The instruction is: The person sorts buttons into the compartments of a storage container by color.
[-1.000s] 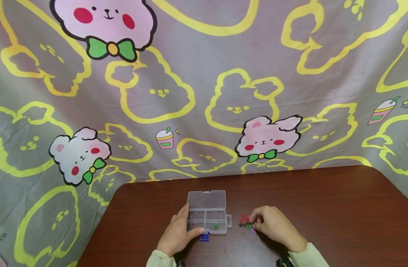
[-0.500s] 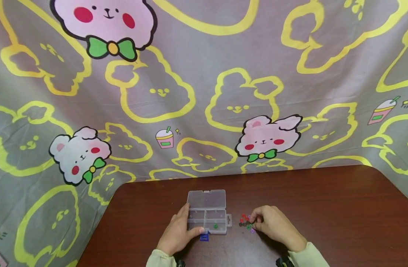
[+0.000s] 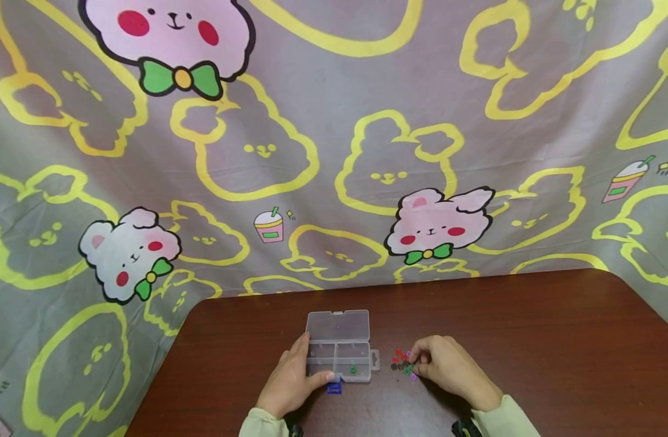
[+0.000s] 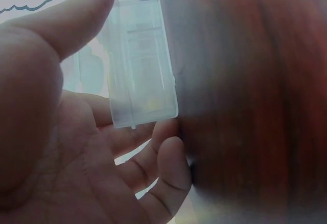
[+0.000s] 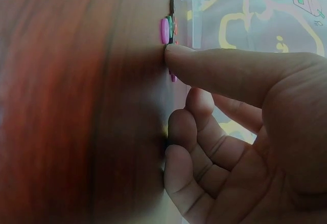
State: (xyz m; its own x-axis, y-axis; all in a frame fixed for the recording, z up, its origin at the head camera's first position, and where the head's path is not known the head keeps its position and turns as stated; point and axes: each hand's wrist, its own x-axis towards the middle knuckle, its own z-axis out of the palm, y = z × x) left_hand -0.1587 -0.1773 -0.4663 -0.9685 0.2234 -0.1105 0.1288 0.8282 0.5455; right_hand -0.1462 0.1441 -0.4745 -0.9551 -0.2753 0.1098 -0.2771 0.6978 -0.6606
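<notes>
A clear plastic compartment box (image 3: pixel 352 362) stands on the table, its lid (image 3: pixel 338 326) folded back. One green button (image 3: pixel 353 369) lies in the front right compartment. My left hand (image 3: pixel 292 377) holds the box at its left end, thumb on the front edge by the blue latch (image 3: pixel 334 387), fingers along the side. Right of the box is a small pile of red, black, green and purple buttons (image 3: pixel 399 359). My right hand (image 3: pixel 448 366) reaches into this pile with thumb and forefinger; a pink button (image 5: pixel 165 30) shows by the thumb tip. I cannot tell whether a button is pinched.
The brown wooden table (image 3: pixel 557 346) extends to both sides and behind the box. A patterned cloth (image 3: pixel 323 182) hangs along its back edge. A hang tab (image 3: pixel 375 360) juts from the box's right side towards the buttons.
</notes>
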